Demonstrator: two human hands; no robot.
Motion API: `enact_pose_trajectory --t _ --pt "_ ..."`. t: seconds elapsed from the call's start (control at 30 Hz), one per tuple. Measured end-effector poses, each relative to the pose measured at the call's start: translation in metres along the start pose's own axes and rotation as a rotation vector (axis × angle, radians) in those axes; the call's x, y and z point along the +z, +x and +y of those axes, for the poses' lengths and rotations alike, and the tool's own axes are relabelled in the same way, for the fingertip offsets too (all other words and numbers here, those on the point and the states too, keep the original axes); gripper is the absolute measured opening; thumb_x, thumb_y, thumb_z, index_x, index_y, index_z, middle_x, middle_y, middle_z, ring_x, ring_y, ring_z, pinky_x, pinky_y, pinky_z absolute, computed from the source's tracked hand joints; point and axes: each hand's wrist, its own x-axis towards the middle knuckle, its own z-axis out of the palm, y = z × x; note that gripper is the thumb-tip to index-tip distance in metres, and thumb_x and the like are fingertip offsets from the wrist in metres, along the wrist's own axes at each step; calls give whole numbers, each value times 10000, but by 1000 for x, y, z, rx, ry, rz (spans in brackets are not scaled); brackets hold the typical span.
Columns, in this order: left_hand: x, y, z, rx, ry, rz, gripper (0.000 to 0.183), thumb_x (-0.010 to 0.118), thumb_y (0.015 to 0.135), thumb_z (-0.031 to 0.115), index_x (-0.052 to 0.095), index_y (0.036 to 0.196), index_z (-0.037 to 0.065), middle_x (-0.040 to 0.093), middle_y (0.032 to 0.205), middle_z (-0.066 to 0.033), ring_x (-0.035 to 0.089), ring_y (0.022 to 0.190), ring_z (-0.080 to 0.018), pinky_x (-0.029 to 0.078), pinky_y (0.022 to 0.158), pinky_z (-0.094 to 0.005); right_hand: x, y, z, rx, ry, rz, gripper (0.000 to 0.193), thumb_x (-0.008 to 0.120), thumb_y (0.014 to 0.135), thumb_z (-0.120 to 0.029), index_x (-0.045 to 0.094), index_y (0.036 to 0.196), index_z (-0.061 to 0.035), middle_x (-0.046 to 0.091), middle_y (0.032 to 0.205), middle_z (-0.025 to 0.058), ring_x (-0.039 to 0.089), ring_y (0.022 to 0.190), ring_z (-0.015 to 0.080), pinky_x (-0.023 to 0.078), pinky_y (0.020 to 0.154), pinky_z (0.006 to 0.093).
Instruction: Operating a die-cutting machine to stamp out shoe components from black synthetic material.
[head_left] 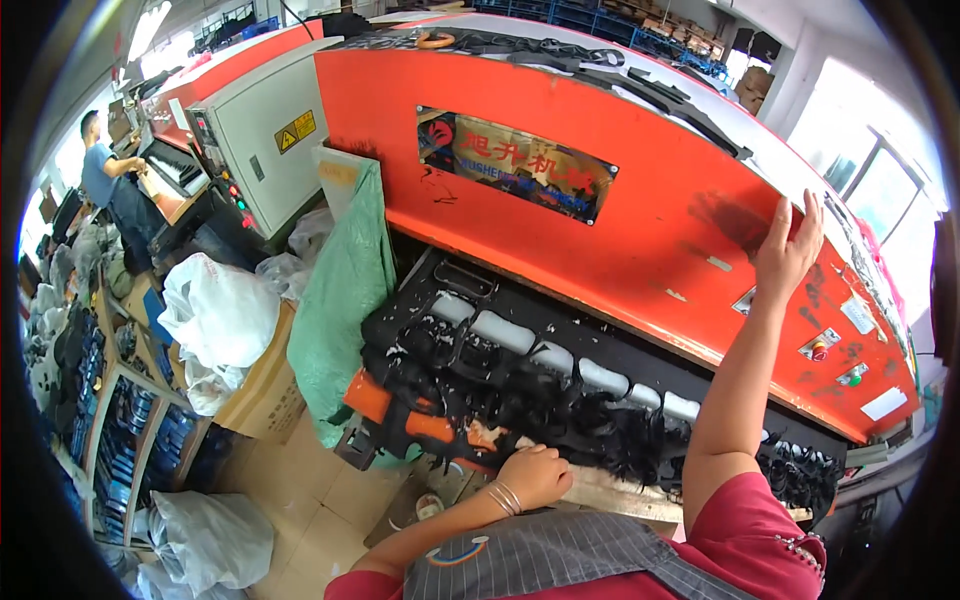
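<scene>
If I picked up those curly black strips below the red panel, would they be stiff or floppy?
The black strips would probably be floppy, since they curl and droop in loops. They're likely light, being so thin. They might tangle and come up in clumps, because they lie heaped over one another.

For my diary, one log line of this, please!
left hand: near tangled black strips | right hand: raised by long red metal machine
</scene>
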Motion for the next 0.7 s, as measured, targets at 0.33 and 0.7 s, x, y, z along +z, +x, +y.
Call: enact_pose_trajectory --t 0.33,0.7 --pt "-159 16 -121 -132 -44 608 144 706 763 178 703 863 75 667 885 -104 608 884 -298 470 815 -398 14 -84 -201 -314 352 -710 213 609 830 -234 672 838 -31 670 910 136 613 940 298 451 817 447" --pt "-191 61 -254 -80 53 572 190 754 662 117 639 803 62 593 874 -74 572 869 -305 460 743 -411 151 -238 -354 181 246 -1551 560 515 851 -436 622 1085 61 635 1092 193 603 1027 362 470 898 437"
